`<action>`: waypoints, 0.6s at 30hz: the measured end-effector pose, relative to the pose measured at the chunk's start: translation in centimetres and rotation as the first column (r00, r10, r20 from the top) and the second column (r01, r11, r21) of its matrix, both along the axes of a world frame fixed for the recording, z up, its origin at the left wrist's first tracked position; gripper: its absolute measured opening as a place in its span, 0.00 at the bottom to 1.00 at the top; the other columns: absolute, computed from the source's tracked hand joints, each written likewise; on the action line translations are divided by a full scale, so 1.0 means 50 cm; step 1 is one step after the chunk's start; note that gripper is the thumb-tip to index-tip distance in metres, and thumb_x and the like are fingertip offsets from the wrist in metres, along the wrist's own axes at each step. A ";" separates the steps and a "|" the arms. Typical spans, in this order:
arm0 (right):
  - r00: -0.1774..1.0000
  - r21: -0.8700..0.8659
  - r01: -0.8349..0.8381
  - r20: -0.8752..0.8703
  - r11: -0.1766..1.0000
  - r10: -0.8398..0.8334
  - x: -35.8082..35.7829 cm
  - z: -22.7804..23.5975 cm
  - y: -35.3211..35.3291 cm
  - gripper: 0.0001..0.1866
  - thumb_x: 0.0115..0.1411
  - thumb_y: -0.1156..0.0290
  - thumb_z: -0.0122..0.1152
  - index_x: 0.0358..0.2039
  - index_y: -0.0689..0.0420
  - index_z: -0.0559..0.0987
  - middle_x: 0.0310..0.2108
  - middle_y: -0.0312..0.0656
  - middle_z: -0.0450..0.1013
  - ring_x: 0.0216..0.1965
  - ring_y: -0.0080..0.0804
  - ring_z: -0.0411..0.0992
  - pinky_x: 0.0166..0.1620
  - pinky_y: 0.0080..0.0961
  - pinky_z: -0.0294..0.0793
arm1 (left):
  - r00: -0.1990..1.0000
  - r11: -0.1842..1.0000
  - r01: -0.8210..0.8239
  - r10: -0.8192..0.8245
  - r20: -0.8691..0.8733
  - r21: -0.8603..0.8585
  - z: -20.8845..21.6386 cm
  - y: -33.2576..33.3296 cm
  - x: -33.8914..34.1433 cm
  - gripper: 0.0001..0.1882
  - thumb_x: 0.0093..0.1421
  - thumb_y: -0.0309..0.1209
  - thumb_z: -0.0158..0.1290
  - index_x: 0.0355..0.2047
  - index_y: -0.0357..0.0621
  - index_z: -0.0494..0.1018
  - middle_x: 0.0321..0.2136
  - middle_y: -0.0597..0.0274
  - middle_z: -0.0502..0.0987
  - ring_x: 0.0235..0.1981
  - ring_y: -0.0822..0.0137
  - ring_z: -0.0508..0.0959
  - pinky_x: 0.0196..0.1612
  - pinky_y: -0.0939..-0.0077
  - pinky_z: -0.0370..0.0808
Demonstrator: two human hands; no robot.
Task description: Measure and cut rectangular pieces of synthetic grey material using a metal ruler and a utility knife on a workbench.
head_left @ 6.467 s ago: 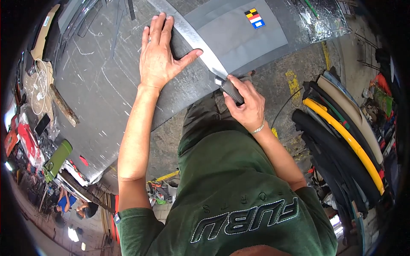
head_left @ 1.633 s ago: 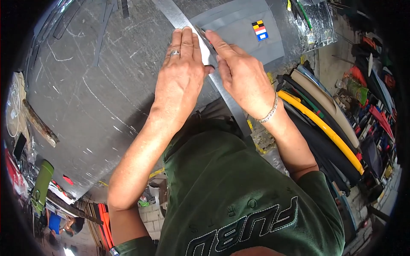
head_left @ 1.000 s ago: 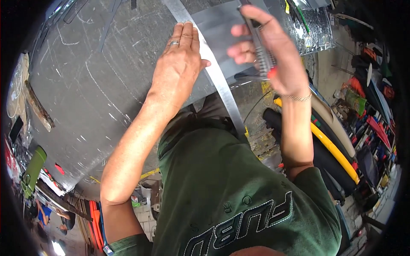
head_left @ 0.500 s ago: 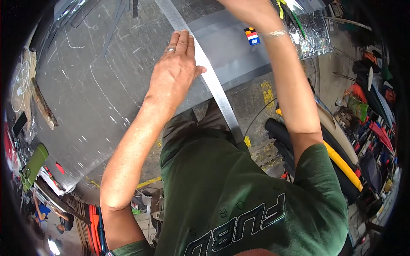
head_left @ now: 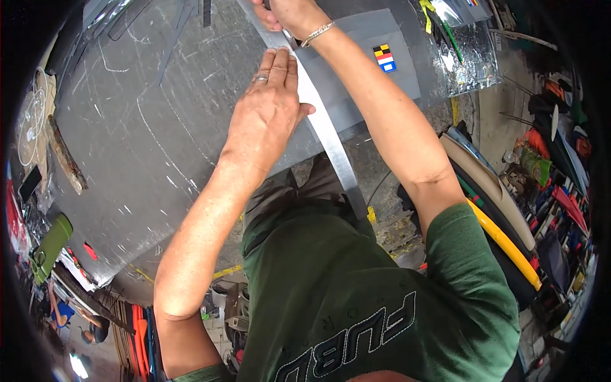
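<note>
Scratched dark-grey worktop (head_left: 127, 159), crossed by a long silver metal straightedge (head_left: 328, 137).
The straightedge is touched by the fingertips and thumb of the flat, ungripping left hand (head_left: 269, 105); its near end is extended past the worktop. A smooth grey sheet (head_left: 349, 95) is laid along its right side. Farther up, a dark tool (head_left: 292, 41), mostly hidden, is grasped by the curled right hand (head_left: 286, 16).

Along the left side of the table (head_left: 133, 165) are a rough brown wooden stick (head_left: 67, 156), a black rectangular phone (head_left: 29, 183), a small red scrap (head_left: 90, 250) and an olive-green cylindrical bundle (head_left: 51, 249). To the right, a long bright-yellow roll (head_left: 503, 242) lies near a long beige roll (head_left: 474, 159); shiny transparent plastic sheeting (head_left: 476, 60) lies above.
</note>
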State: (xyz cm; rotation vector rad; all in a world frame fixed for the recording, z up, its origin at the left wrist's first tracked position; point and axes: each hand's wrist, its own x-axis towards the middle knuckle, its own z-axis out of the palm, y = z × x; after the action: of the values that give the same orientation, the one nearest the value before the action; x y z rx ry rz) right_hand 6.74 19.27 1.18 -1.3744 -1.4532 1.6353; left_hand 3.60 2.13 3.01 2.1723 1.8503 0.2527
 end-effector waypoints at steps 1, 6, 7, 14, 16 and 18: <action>1.000 -0.004 -0.003 0.001 1.000 0.003 0.003 -0.010 0.005 0.27 0.75 0.43 0.37 0.40 0.55 0.74 0.16 0.32 0.62 0.09 0.22 0.58 0.11 0.23 0.57 | 1.000 1.000 -0.003 0.003 0.001 -0.004 -0.001 -0.001 -0.002 0.41 0.59 0.45 0.63 0.63 0.24 0.65 0.65 0.41 0.66 0.69 0.50 0.66 0.69 0.65 0.67; 0.894 -0.101 -0.173 -0.434 0.980 0.113 0.029 -0.043 0.026 0.26 0.75 0.45 0.38 0.42 0.56 0.74 0.16 0.32 0.62 0.09 0.21 0.58 0.11 0.23 0.56 | 1.000 1.000 0.009 -0.009 -0.017 0.025 0.002 0.001 0.002 0.41 0.60 0.44 0.63 0.62 0.24 0.65 0.64 0.41 0.68 0.68 0.50 0.67 0.69 0.65 0.68; 0.894 -0.103 -0.174 -0.433 0.979 0.113 0.029 -0.046 0.026 0.26 0.75 0.45 0.38 0.42 0.56 0.74 0.16 0.32 0.62 0.09 0.21 0.58 0.11 0.23 0.56 | 1.000 1.000 0.008 -0.008 -0.016 0.024 0.002 0.000 0.001 0.41 0.60 0.44 0.63 0.62 0.24 0.65 0.64 0.41 0.68 0.68 0.50 0.67 0.69 0.65 0.68; 0.899 -0.074 -0.174 -0.420 0.982 0.127 0.034 -0.046 0.026 0.27 0.76 0.46 0.37 0.43 0.58 0.74 0.18 0.32 0.64 0.10 0.21 0.58 0.12 0.23 0.57 | 1.000 1.000 -0.005 0.004 0.030 0.017 0.002 0.000 0.000 0.40 0.60 0.45 0.62 0.63 0.27 0.66 0.66 0.39 0.65 0.70 0.47 0.65 0.68 0.60 0.70; 0.901 -0.055 -0.167 -0.413 0.984 0.130 0.034 -0.044 0.026 0.27 0.76 0.46 0.37 0.43 0.58 0.74 0.18 0.32 0.64 0.10 0.21 0.58 0.11 0.23 0.56 | 0.999 1.000 -0.008 0.007 0.033 0.018 0.001 0.000 0.000 0.40 0.60 0.45 0.62 0.63 0.27 0.65 0.66 0.39 0.65 0.70 0.47 0.65 0.68 0.60 0.70; 0.907 -0.042 -0.160 -0.400 0.986 0.131 0.035 -0.041 0.022 0.27 0.76 0.46 0.37 0.42 0.58 0.74 0.18 0.32 0.63 0.09 0.21 0.58 0.11 0.22 0.57 | 1.000 1.000 -0.006 0.006 0.029 0.017 0.002 0.000 0.000 0.40 0.60 0.45 0.62 0.63 0.27 0.65 0.66 0.39 0.65 0.70 0.47 0.65 0.68 0.60 0.70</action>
State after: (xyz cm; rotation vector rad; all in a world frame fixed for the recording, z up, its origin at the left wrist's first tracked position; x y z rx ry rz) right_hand 8.50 20.37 -0.86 -0.9126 -1.2857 1.9449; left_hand 3.60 2.15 3.10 2.1635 1.8459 0.3006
